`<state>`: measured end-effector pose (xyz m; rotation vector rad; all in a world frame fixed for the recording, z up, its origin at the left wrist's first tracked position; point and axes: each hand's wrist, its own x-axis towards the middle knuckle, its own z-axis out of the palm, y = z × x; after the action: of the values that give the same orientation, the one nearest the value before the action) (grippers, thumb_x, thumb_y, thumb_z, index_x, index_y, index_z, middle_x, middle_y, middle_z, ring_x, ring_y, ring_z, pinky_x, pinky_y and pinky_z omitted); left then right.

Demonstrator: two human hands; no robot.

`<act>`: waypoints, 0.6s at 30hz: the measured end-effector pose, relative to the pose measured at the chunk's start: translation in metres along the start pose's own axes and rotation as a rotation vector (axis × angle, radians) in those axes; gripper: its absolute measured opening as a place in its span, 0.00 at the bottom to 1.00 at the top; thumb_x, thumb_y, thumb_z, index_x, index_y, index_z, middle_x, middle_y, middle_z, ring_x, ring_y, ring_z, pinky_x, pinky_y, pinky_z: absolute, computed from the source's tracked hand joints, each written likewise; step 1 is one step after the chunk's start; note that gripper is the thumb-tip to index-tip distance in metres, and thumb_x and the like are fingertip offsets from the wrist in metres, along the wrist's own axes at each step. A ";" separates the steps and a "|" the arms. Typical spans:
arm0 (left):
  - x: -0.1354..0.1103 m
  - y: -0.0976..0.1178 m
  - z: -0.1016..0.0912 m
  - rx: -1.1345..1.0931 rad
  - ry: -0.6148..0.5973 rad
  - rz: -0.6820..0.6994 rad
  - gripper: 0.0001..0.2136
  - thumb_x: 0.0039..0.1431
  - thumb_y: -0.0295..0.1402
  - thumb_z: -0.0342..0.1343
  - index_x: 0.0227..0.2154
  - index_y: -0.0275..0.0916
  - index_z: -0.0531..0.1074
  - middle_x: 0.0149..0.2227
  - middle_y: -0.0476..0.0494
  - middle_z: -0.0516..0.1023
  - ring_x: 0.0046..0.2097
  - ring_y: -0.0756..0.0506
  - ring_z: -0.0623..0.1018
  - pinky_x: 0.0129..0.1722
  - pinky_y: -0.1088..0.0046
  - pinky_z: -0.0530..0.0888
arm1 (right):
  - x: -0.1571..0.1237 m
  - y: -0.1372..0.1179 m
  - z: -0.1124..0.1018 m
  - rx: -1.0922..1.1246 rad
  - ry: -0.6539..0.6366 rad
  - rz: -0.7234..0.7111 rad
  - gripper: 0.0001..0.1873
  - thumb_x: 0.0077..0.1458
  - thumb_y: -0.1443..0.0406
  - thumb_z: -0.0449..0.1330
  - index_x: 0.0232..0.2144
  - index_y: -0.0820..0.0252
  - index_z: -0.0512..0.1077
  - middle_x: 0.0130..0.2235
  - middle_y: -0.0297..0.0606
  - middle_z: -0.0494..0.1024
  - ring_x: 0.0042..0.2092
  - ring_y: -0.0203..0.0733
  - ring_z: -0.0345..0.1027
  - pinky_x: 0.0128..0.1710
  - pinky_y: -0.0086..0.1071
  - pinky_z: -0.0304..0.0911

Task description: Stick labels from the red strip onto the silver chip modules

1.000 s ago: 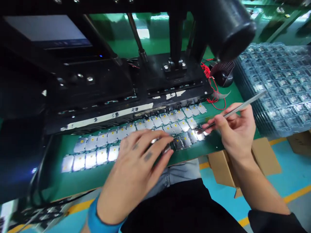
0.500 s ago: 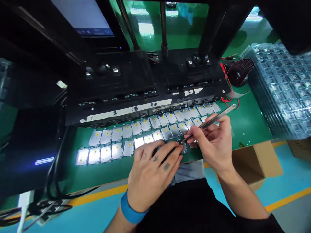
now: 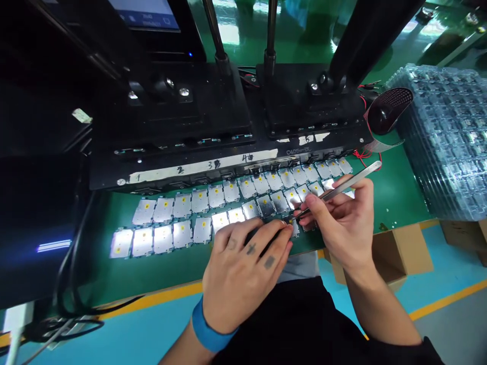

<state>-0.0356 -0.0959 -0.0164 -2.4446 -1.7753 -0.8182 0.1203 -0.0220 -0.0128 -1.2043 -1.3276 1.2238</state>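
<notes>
Boards (image 3: 183,205) lie in rows on the green bench (image 3: 160,276), our right hand (image 3: 348,223) pinching tweezers (image 3: 353,180), tip by the bunched fingertips of our left hand (image 3: 243,271), its hold hidden from us: a slip there could scratch one or shove neighbours askew.

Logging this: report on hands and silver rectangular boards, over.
Right hand gripping slim silver metal tweezers; left hand at their tip. Boards lying in rows. Left fingers hiding some boards.

Screen (image 3: 148,17) at eleven o'clock, cut by top edge. Tray stack (image 3: 449,142) at three, cut by right edge. Tweezers (image 3: 352,181): tips, at four, seem lost beside left hand (image 3: 245,268).
</notes>
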 end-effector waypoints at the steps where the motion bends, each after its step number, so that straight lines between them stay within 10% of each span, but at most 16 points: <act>1: 0.000 0.000 0.000 0.000 0.000 0.003 0.09 0.67 0.31 0.57 0.47 0.41 0.78 0.45 0.51 0.84 0.46 0.40 0.71 0.43 0.59 0.65 | 0.000 0.000 0.000 -0.005 -0.002 -0.001 0.21 0.58 0.63 0.67 0.41 0.46 0.55 0.27 0.25 0.78 0.25 0.41 0.78 0.20 0.30 0.77; 18: -0.001 0.000 0.002 -0.004 0.035 0.015 0.09 0.67 0.30 0.56 0.46 0.40 0.77 0.44 0.50 0.84 0.45 0.39 0.72 0.42 0.59 0.64 | 0.001 0.000 -0.002 -0.010 -0.031 -0.011 0.20 0.59 0.67 0.65 0.40 0.47 0.55 0.27 0.23 0.79 0.26 0.39 0.79 0.20 0.27 0.76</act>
<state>-0.0345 -0.0963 -0.0188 -2.4269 -1.7432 -0.8586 0.1221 -0.0212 -0.0126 -1.1879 -1.3625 1.2334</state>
